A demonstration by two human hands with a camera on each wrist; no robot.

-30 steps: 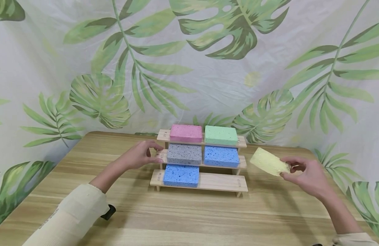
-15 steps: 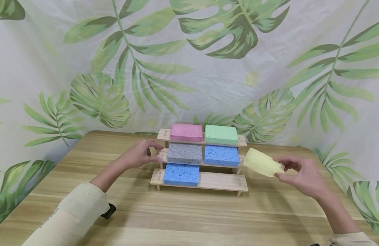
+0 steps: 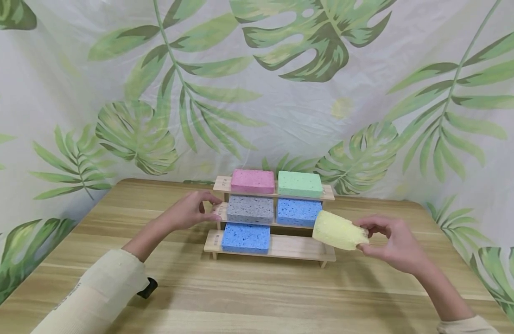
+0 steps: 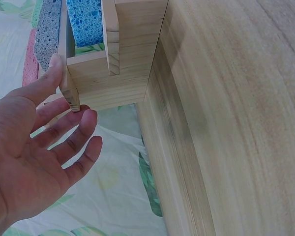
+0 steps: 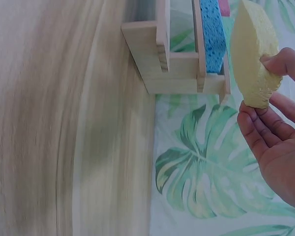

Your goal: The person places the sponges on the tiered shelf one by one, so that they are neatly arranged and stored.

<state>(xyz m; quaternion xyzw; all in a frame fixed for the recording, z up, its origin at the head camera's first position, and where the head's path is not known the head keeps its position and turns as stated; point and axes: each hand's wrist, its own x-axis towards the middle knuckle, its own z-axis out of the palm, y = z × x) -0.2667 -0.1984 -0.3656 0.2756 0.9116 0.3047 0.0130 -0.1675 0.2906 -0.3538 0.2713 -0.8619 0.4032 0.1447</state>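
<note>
A wooden three-tier stand holds several sponges. Pink and green sponges lie on the top tier, a grey sponge and a blue sponge on the middle one. Another blue sponge sits at the left of the bottom tier. My left hand pinches the left end of the middle shelf, thumb on top and fingers beneath. Between thumb and fingers, my right hand grips one end of a pale yellow sponge, held tilted in the air and overlapping the stand's right side in the head view.
The stand is on a wood-grain table, near its back edge. Behind hangs a leaf-patterned cloth. A black strap piece shows beside the left sleeve.
My right hand has moved left with the yellow sponge, from beside the stand to its right end. The left hand has stayed at the middle shelf.
</note>
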